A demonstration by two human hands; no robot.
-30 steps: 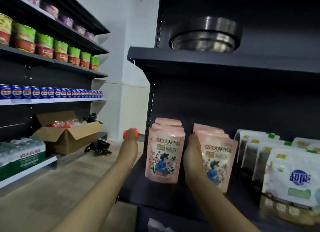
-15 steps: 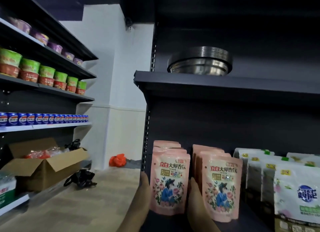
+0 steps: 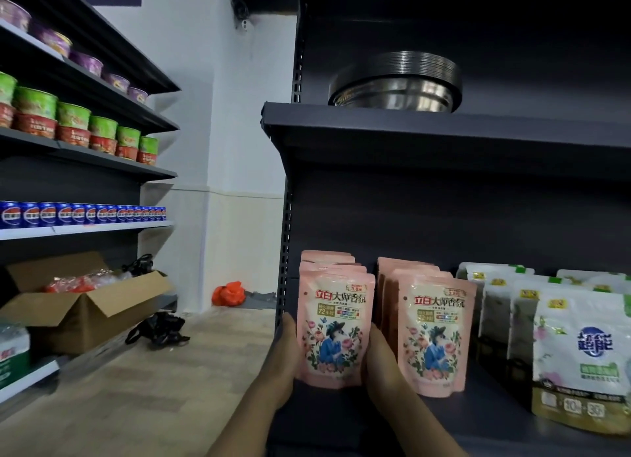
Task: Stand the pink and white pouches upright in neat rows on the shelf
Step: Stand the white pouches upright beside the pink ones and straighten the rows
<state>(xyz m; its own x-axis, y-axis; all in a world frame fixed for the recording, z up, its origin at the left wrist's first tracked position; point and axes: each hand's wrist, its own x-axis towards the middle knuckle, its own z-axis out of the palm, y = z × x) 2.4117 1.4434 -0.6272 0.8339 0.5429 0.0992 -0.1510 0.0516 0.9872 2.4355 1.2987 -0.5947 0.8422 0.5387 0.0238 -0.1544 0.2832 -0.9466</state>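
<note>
Two rows of pink pouches stand upright at the left end of the dark shelf (image 3: 485,426). The front pouch of the left row (image 3: 333,330) sits between my hands: my left hand (image 3: 285,357) lies flat against its left edge and my right hand (image 3: 380,361) against its right edge. The right pink row (image 3: 435,333) stands just beside my right hand. White pouches (image 3: 580,357) with green and gold print stand in rows further right. My fingers are straight, pressing the pouch's sides.
A stack of steel bowls (image 3: 396,82) sits on the shelf above. Left of the aisle, another rack holds green cups (image 3: 73,115) and blue cans (image 3: 78,214). An open cardboard box (image 3: 85,310), a black bag (image 3: 158,328) and an orange bag (image 3: 228,294) lie low down.
My left hand has come in from the shelf's side to the left pouch's edge. Both hands now squeeze the front left pouch. The camera has tilted upward.
</note>
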